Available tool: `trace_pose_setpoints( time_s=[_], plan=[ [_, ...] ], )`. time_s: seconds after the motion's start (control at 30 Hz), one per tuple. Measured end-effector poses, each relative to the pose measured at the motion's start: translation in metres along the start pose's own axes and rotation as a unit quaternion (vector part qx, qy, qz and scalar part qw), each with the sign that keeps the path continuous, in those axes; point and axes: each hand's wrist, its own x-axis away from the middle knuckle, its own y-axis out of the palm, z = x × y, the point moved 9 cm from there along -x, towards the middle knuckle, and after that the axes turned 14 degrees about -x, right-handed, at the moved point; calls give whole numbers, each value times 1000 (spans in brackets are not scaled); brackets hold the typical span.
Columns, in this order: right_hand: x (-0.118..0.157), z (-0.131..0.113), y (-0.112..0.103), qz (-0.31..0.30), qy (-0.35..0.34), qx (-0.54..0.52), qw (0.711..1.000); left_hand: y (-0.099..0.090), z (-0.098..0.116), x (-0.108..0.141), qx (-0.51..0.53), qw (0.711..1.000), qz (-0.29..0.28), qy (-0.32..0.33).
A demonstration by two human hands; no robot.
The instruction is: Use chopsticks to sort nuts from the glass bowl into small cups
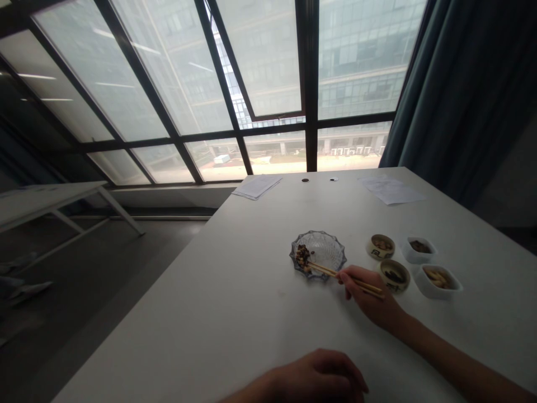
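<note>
My right hand [369, 294] is closed around a pair of wooden chopsticks [322, 268]. Their tips reach into a small heap of dark and pale pieces [302, 258], too small to name, at the left side of a clear glass dish [344, 257] with a scalloped rim. Low in the view, my left hand [321, 375] rests over the table, its fingers loosely bent and apparently holding nothing. Close to my right hand stand two round pots with dark characters, a nearer pot [392, 286] with dark pieces and a farther pot [381, 253] with brownish pieces.
Right of the pots are two white plastic tubs, one tub [413, 257] with dark bits, one tub [440, 292] with yellowish pieces. Papers [257, 186] and more sheets [390, 190] lie toward the far edge of the white table [235, 268]. Windows and a dark curtain [436, 95] stand beyond.
</note>
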Motion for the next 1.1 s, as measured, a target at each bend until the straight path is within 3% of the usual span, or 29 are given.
trace_pose_setpoints(
  time_s=[1.1],
  plan=[
    [-12,11,8,1,-21,6,1000,3,2,-1,16,1000,-13,9]
  ],
)
